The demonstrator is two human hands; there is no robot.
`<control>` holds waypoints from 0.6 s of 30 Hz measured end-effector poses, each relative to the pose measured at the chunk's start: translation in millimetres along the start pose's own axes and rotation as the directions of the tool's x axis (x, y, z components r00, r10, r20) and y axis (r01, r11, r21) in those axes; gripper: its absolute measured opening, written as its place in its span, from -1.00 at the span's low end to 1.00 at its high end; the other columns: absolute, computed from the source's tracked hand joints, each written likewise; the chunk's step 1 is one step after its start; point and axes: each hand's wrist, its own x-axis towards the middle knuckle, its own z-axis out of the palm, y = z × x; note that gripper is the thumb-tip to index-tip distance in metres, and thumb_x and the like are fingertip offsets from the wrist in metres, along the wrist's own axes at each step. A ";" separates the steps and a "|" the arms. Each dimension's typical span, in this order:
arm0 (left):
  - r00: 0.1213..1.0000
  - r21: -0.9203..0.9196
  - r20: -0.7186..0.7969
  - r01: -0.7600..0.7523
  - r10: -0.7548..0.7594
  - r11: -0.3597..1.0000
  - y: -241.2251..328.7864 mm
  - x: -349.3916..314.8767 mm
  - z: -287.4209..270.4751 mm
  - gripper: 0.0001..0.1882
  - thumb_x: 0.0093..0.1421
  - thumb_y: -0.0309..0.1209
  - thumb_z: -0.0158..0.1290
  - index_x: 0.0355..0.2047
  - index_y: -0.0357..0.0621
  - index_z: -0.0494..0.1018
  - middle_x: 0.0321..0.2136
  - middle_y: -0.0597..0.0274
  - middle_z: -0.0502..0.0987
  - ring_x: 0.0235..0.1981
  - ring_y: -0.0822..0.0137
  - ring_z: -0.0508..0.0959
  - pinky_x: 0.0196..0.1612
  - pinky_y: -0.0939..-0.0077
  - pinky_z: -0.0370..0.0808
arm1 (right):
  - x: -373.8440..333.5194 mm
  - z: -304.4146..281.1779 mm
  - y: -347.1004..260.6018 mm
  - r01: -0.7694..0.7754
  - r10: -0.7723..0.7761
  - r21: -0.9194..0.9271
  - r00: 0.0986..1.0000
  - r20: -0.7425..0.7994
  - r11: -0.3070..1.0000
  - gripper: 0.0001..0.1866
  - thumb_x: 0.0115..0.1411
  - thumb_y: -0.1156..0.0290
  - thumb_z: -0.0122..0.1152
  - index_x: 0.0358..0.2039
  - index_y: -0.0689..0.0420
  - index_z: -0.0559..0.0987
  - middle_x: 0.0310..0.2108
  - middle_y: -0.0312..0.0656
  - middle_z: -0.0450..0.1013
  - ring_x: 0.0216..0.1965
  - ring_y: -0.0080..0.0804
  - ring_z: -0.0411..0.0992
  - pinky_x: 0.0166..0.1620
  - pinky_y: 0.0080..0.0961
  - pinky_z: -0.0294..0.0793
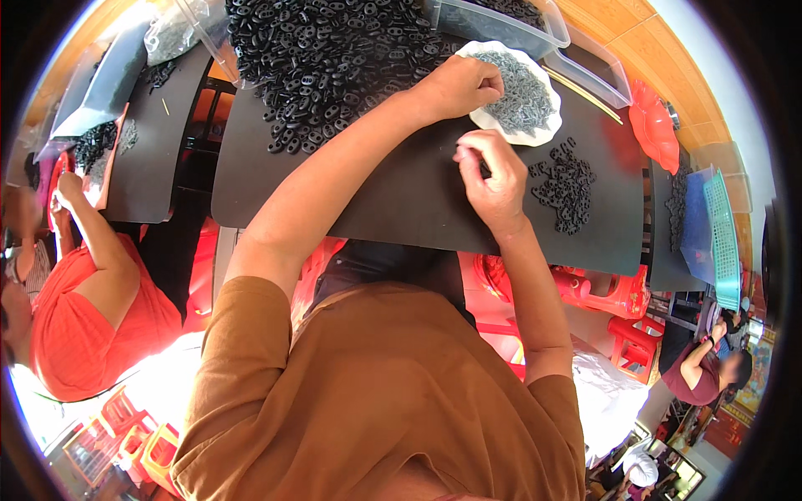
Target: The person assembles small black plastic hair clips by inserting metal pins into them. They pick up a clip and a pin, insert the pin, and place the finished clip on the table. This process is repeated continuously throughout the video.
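Note:
My left hand (458, 87) reaches over the left rim of a white scalloped bowl (545, 132), its fingers curled together. Small silvery-grey slender pieces (516, 93) fill the bowl; they are too fine to name. Just below the bowl, my right hand (494, 177) is closed in a pinch above the dark table. Something small and dark shows by its fingers, but I cannot make it out. A large heap of black oval plastic parts with holes (322, 67) lies beyond my left forearm. A smaller pile of little black parts (565, 185) lies right of my right hand.
Clear plastic bins (501, 21) stand at the table's far edge, near thin yellowish sticks (589, 93). A red scalloped dish (653, 125) sits at the right edge. A person in red (100, 309) works at the left table. Red stools (635, 346) stand at lower right.

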 end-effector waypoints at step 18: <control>0.928 -0.446 0.322 0.324 -0.188 0.834 26.1 -11.2 -29.0 -0.82 0.28 -0.41 0.14 -0.22 -0.30 0.57 -0.36 0.26 0.62 -0.31 0.50 0.60 -0.16 0.60 0.57 | 44.0 -43.3 27.6 0.054 -0.058 -0.275 0.998 -0.007 0.960 -0.81 0.11 0.57 0.32 -0.23 0.11 0.59 -0.36 -0.20 0.53 -0.38 -0.26 0.56 -0.33 -0.38 0.54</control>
